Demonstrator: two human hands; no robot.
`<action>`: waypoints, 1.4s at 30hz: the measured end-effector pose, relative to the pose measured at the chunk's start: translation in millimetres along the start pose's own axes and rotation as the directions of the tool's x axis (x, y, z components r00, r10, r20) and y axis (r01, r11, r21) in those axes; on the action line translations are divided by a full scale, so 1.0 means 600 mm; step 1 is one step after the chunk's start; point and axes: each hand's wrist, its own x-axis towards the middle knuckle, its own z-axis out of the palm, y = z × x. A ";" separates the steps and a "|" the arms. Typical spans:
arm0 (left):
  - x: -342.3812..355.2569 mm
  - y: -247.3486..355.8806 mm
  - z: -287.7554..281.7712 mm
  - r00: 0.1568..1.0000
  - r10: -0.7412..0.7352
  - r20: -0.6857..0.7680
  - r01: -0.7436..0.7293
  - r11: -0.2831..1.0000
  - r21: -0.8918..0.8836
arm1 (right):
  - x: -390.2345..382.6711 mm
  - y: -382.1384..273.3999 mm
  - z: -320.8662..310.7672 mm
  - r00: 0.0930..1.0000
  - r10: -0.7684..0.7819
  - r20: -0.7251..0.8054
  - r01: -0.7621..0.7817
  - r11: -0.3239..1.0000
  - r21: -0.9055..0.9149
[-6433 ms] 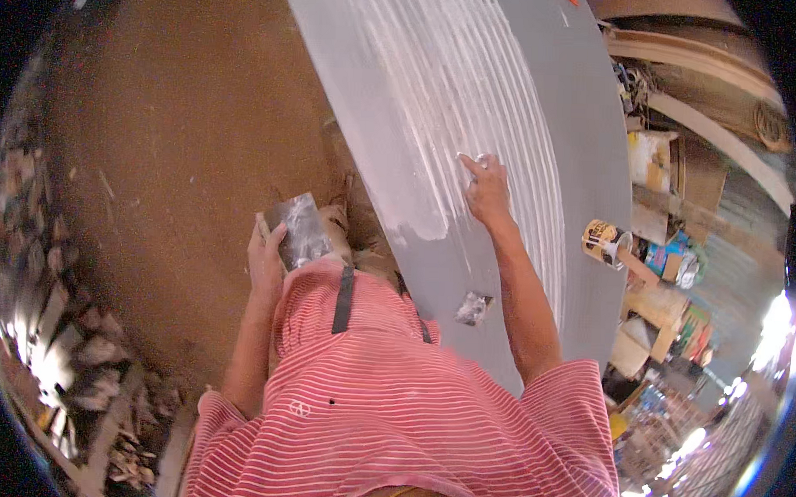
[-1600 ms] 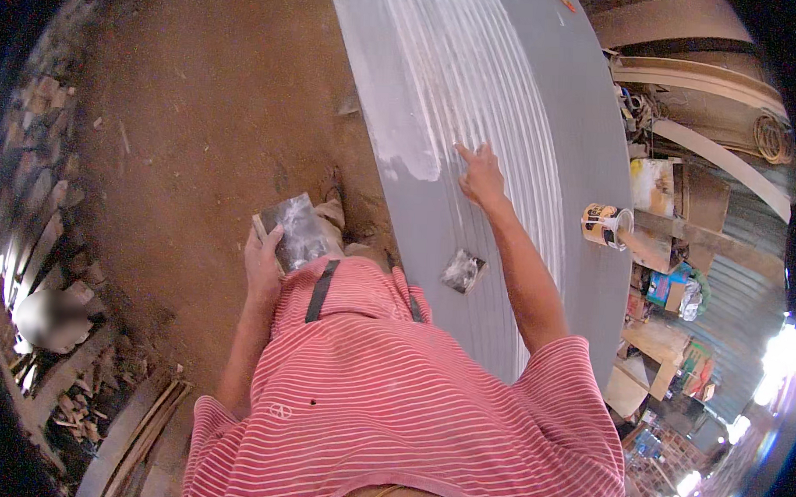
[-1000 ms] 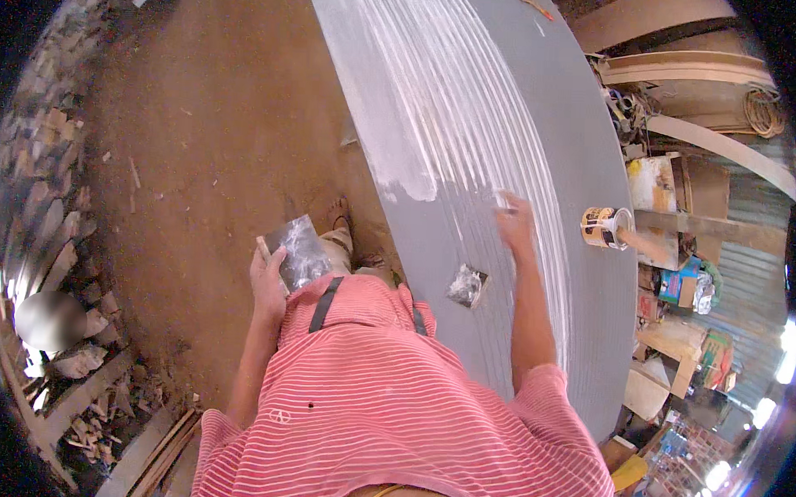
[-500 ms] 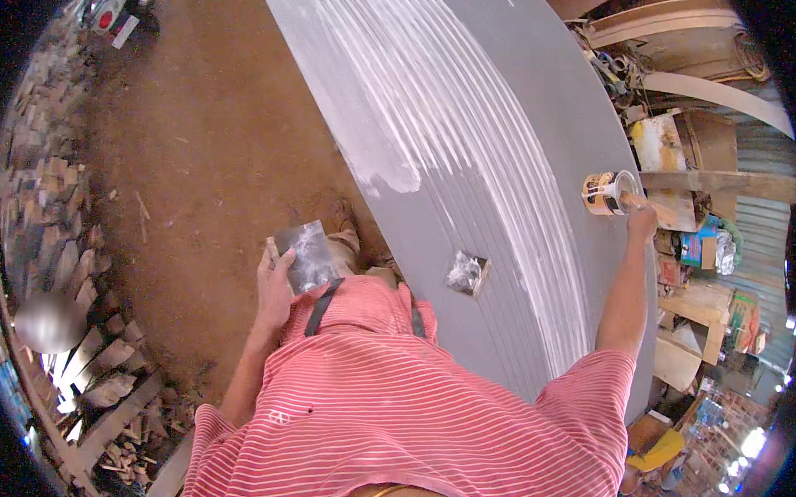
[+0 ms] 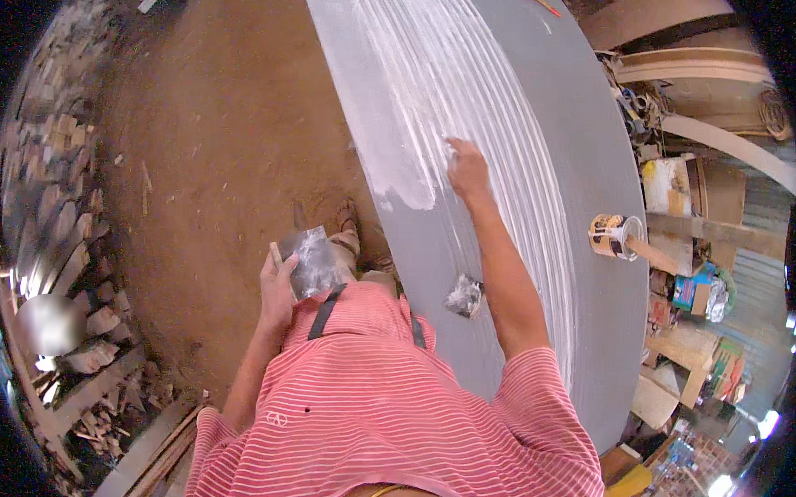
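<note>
My left hand grips a silvery, smeared scraper plate along its pale edge, beside my waist. On the long grey panel, my right hand is over white streaks, index finger extended and others curled; whatever is in those fingers is too small to make out. A second smeared metal square lies on the panel below that hand. A labelled can with a wooden stick in it stands near the panel's right edge.
Brown dirt floor lies left of the panel, with my bare foot on it. Stacked wood scraps line the left side. Curved boards, boxes and corrugated sheet crowd the right. An orange-tipped tool lies at the far top.
Half a second ago my right hand was at the can; it has moved left and forward onto the white-streaked area. My left hand keeps hold of the plate at my waist.
</note>
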 end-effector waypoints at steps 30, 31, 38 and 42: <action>0.008 -0.021 -0.028 0.933 0.114 -0.341 -0.118 0.993 0.011 | 0.249 -0.022 0.063 0.837 -0.032 0.547 0.180 0.959 -0.219; 0.009 -0.020 -0.029 0.934 0.117 -0.337 -0.121 0.993 0.009 | 0.246 -0.014 0.066 0.850 -0.015 0.527 0.161 0.959 -0.233; -0.003 -0.008 -0.024 0.954 0.119 -0.275 -0.119 0.993 0.017 | 0.201 -0.041 0.049 0.825 0.055 0.562 0.151 0.938 -0.313; 0.006 -0.023 -0.030 0.962 0.167 -0.216 -0.146 0.983 0.107 | 0.185 0.002 0.053 0.839 0.009 0.545 0.235 0.896 -0.377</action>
